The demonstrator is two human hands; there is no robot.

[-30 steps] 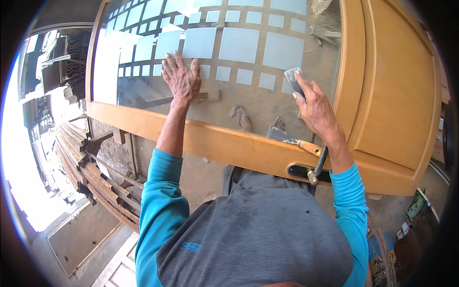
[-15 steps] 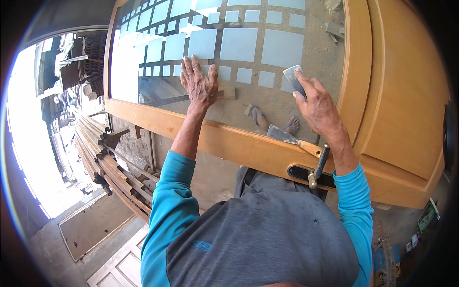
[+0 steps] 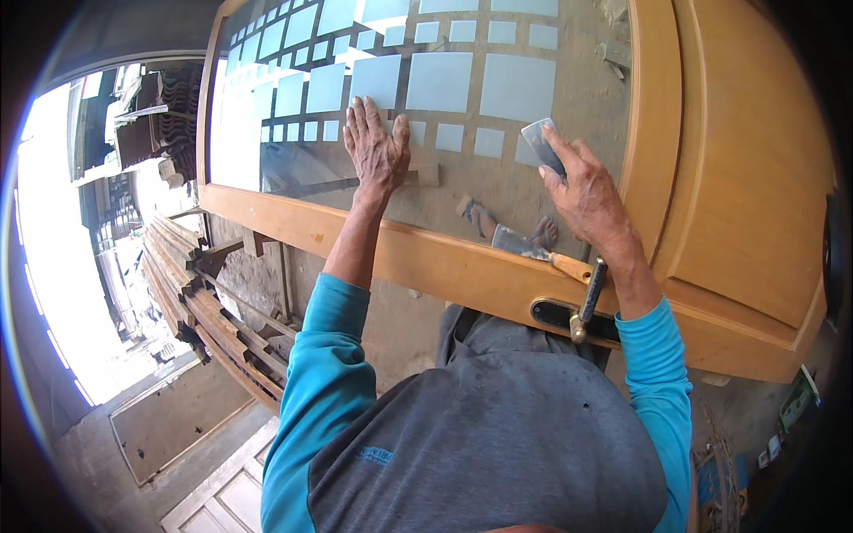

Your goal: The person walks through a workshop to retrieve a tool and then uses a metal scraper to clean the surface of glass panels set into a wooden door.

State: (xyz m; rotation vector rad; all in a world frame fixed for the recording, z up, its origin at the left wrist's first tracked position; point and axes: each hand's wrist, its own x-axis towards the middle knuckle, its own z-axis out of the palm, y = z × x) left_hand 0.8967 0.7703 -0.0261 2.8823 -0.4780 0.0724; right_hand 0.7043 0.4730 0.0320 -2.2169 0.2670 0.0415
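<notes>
A wooden door (image 3: 426, 258) with a large glass panel (image 3: 506, 191) lies in front of me. Frosted squares pattern the glass. My left hand (image 3: 378, 158) lies flat on it, fingers stretched and thumb apart, beside the larger squares. In my right hand (image 3: 588, 197), a small flat grey rectangular piece (image 3: 544, 147) is pinched, its light edge against the glass near the right side of the frame. Its exact kind is unclear. A putty knife (image 3: 569, 266) with a wooden handle rests on the near frame rail, below my right wrist.
A door handle (image 3: 590, 306) on a dark plate stands up from the near rail. Stacked wooden mouldings (image 3: 209, 311) are at the left, with a white panelled door (image 3: 222, 484) below. Clutter (image 3: 724, 480) sits at lower right.
My left hand has slid slightly to the right over the glass. My right hand keeps its grip on the grey piece, almost in the same spot.
</notes>
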